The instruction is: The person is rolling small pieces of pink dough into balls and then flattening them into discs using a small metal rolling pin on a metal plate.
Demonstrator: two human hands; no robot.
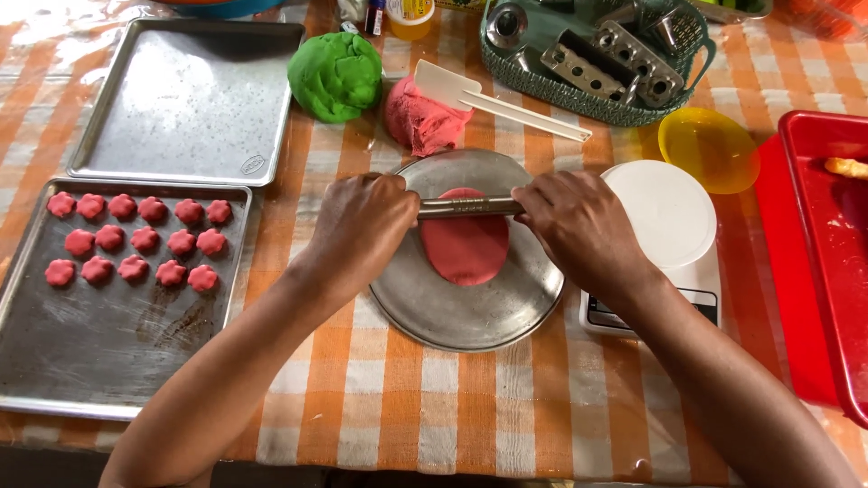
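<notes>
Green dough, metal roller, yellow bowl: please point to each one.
Green dough (336, 76), head view, middle of the ball.
Metal roller (470, 207), head view, bare shaft between the hands.
Yellow bowl (708, 148), head view, inside surface.

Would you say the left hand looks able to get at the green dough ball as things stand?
Probably yes: the green dough ball sits uncovered just beyond the left hand, with bare cloth between, though that hand now grips the metal roller.

I roll a shiny metal rod (470, 207) over soft, smooth pink dough (466, 248) on a round metal plate (470, 312) that looks dull grey. At the left of the frame, two metal trays (108, 352) look scratched and matt. The cloth (407, 398) on the worktop is checked and woven. The yellow bowl (710, 149) is glossy plastic.
</notes>
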